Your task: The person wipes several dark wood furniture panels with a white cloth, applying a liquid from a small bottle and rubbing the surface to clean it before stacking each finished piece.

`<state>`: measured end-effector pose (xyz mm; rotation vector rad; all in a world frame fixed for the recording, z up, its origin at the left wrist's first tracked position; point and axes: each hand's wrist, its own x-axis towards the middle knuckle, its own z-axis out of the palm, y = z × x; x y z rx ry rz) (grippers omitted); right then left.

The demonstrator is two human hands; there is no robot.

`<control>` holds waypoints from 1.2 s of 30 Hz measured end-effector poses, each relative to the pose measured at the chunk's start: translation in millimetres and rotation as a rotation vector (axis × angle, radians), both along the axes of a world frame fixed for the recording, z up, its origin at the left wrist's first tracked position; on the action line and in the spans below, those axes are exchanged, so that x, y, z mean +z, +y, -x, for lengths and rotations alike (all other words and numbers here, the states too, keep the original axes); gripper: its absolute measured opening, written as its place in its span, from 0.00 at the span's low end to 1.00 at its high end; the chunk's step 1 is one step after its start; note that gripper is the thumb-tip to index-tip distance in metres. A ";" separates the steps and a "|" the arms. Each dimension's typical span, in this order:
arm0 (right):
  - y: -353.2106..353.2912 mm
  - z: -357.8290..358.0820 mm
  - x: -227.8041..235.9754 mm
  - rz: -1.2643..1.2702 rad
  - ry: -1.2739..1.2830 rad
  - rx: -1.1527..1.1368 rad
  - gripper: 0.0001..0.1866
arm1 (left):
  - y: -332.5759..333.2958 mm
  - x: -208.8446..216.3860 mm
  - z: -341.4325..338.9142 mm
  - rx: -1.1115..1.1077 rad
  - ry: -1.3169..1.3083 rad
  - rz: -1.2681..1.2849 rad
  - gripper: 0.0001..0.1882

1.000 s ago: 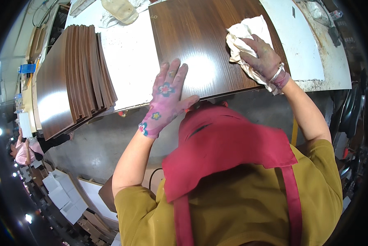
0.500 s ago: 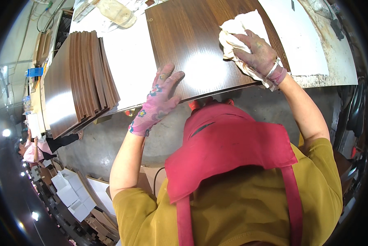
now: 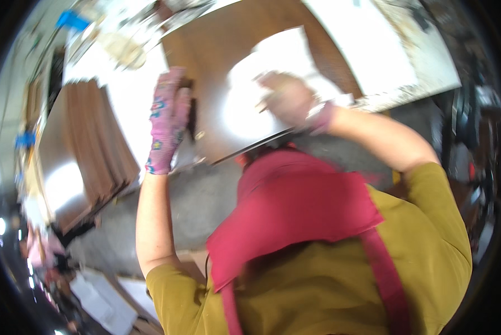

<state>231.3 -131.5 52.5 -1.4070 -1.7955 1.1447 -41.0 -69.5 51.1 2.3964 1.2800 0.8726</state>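
Observation:
A dark brown wood-grain panel (image 3: pixel 217 61) lies on the white-topped work table, with bright light glaring off its near part. My left hand (image 3: pixel 168 123), in a pink flower-patterned glove, rests along the panel's left edge with its fingers stretched out; it does not grip anything that I can see. My right hand (image 3: pixel 290 100), gloved too and smeared by motion, presses a bunched white cloth (image 3: pixel 284 53) against the panel's surface. Part of the cloth spreads out beyond the fingers, and its underside is hidden.
To the left stands a stack of similar brown panels (image 3: pixel 91 137). A pale, blurred bottle-like container (image 3: pixel 122 50) lies on the table (image 3: pixel 367 33) at the far left. Another person in a pink top (image 3: pixel 44 248) is beyond the stack. Stained white sheeting covers the table's right side.
My right hand has swept the cloth leftward over the panel. My left hand has shifted from the near edge to the left edge, and the panel now sits at a different angle in view.

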 end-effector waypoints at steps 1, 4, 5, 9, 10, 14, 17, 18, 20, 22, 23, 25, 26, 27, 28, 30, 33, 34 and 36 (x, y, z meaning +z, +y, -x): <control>-19.8 38.4 -17.8 -0.309 -0.049 0.136 0.15 | 17.3 -12.6 -9.9 0.033 0.069 -0.104 0.19; -62.4 123.2 -33.3 -0.649 -0.250 0.540 0.12 | 34.1 -43.1 -19.5 0.060 0.240 -0.176 0.21; -63.1 124.5 -27.4 -0.594 -0.377 0.614 0.13 | 38.7 -45.1 -21.5 0.062 0.320 -0.161 0.21; -52.9 11.4 -12.5 -0.167 -0.240 0.209 0.15 | 35.4 -46.1 -23.6 0.037 0.313 -0.144 0.23; -60.5 -39.7 -51.1 -0.502 -0.165 -0.043 0.19 | 36.2 -45.9 -26.1 0.047 0.319 -0.127 0.23; -59.8 -179.9 -2.5 0.128 -0.549 -0.669 0.28 | 37.5 -42.2 -16.6 0.054 0.392 -0.147 0.22; -74.5 -261.2 -9.3 0.104 0.005 -1.000 0.28 | 29.5 -29.0 -42.3 -0.137 0.498 -0.221 0.20; -61.2 -259.9 3.1 0.054 0.263 -0.960 0.28 | 11.0 -12.7 -62.3 -0.266 0.486 -0.155 0.21; -35.4 -183.8 56.8 0.021 0.505 -0.846 0.24 | -35.6 -14.4 -69.8 -0.466 0.445 -0.163 0.24; -13.0 -119.7 79.6 -0.038 0.152 -0.621 0.20 | -48.6 -26.5 -71.7 -0.594 0.336 -0.091 0.29; -3.9 -77.3 81.7 -0.296 -0.248 -0.520 0.21 | -51.0 -27.2 -68.3 -0.594 0.343 -0.065 0.29; 12.6 -22.8 58.4 -0.829 -0.436 -0.123 0.20 | -53.5 -25.6 -67.7 -0.619 0.335 -0.017 0.30; 21.5 4.8 43.3 -0.772 -0.420 0.065 0.20 | -52.4 -16.3 -68.8 -0.669 0.328 0.148 0.29; 30.0 25.5 24.2 -0.714 -0.406 0.257 0.20 | -53.5 -17.7 -67.7 -0.661 0.266 0.116 0.28; 46.5 30.5 1.3 -0.711 -0.458 0.295 0.20 | -54.3 -21.3 -68.8 -0.655 0.208 0.082 0.27; 97.4 26.5 -4.1 -0.498 -0.610 0.134 0.17 | -51.1 -30.3 -70.7 -0.670 0.117 -0.057 0.22; 176.0 -26.3 -13.5 -0.257 -0.438 -0.360 0.15 | -54.3 -34.8 -72.9 -0.644 0.031 -0.044 0.17; 180.1 -20.4 12.0 -0.145 -0.591 -0.429 0.15 | -54.3 -36.1 -69.9 -0.688 0.068 -0.014 0.19; 176.3 31.7 21.7 -0.289 -0.761 -0.195 0.14 | -63.2 -73.2 -75.9 -0.615 0.417 -0.281 0.20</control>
